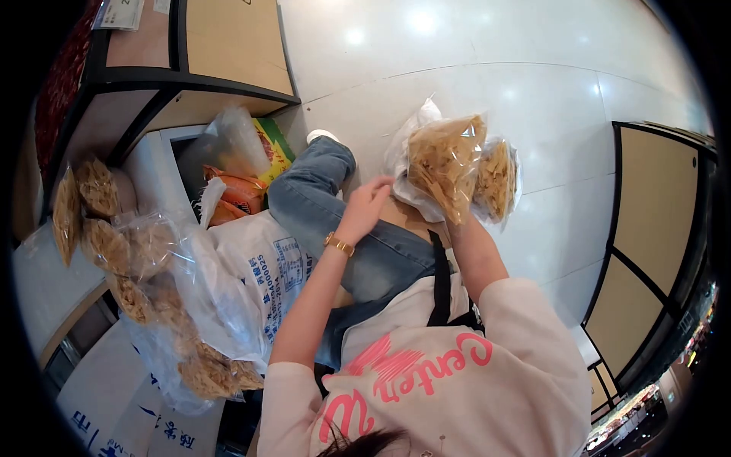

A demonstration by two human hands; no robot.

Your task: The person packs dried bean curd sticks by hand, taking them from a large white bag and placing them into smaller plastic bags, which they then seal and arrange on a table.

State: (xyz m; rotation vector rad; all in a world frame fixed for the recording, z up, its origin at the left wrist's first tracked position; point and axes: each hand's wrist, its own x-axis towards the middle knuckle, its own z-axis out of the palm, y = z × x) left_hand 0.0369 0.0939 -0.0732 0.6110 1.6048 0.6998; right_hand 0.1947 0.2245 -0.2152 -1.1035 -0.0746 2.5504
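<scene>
My left hand point(367, 206), with a gold watch on its wrist, is above the jeans-clad leg near the edge of a white plastic bag point(397, 156). Its fingers are loosely bent, with nothing visible between them. A clear bag of yellowish-brown dried food point(446, 156) is raised at my right hand, which is almost entirely behind it; only the wrist end point(461, 230) shows, and the bag seems to rest in that hand. Just right of it, a second clear bag of similar food point(496, 181) lies over white plastic.
Several filled clear bags point(106, 244) spread along the left side, beside a large printed white sack point(263, 266). An open box point(156, 171) holds orange and yellow-green packages point(242, 192). Wood-panelled cabinets point(228, 53) stand upper left and right point(656, 190), with pale floor tiles between.
</scene>
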